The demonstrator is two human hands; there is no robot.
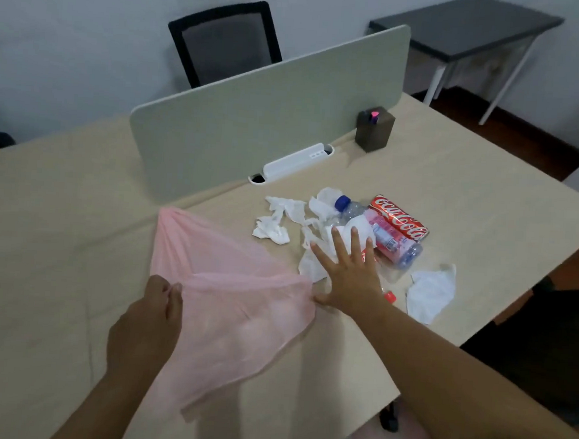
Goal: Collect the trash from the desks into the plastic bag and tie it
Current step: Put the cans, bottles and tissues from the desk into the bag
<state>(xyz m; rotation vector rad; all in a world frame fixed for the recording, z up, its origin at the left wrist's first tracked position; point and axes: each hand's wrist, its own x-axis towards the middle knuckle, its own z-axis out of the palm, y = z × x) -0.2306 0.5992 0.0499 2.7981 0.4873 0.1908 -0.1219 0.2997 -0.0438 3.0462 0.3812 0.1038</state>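
A pink plastic bag (230, 283) lies spread on the pale wooden surface (62, 205), its mouth stretched between the two hands. The left hand (149, 322) pinches the bag's rim, fingers (175, 297) closed on the thin film. The right hand (349, 274) is flat and spread wide, its thumb at the bag's opposite rim corner, its fingers (354, 240) reaching over crumpled white tissues (309, 254). Just beyond those fingertips lie a clear plastic bottle with a blue cap (375, 228) and a red cola can (400, 219) on its side, touching each other. More tissues (278, 218) sit beyond the bag, another tissue (429, 292) right of the right hand, a small red cap (390, 296) beside the wrist. Farther off stand a grey-green divider panel (270, 116) and a dark pen holder (375, 129).
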